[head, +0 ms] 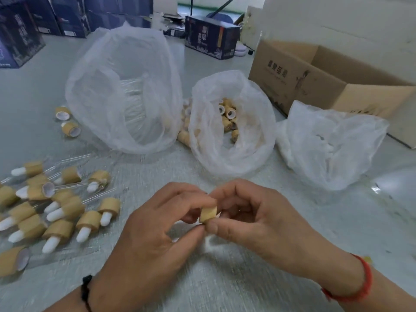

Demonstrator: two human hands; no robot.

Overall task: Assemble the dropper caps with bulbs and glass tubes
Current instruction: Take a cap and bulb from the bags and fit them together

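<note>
A tan dropper cap point(208, 213) sits between both my hands at the lower middle. My left hand point(155, 230) pinches it from the left, and my right hand point(254, 219) pinches it from the right with thumb below. A blurred white shape point(208, 242), perhaps a bulb, shows under the cap. Several assembled droppers point(56, 212) with tan caps, white bulbs and glass tubes lie in a pile at the left. The middle plastic bag point(231, 122) holds several loose tan caps. The large plastic bag point(126, 91) holds glass tubes.
A third crumpled plastic bag point(331, 145) lies at the right, before an open cardboard box point(319, 79). Two loose caps point(67, 122) lie left of the large bag. Dark printed boxes point(211, 37) stand at the back and far left.
</note>
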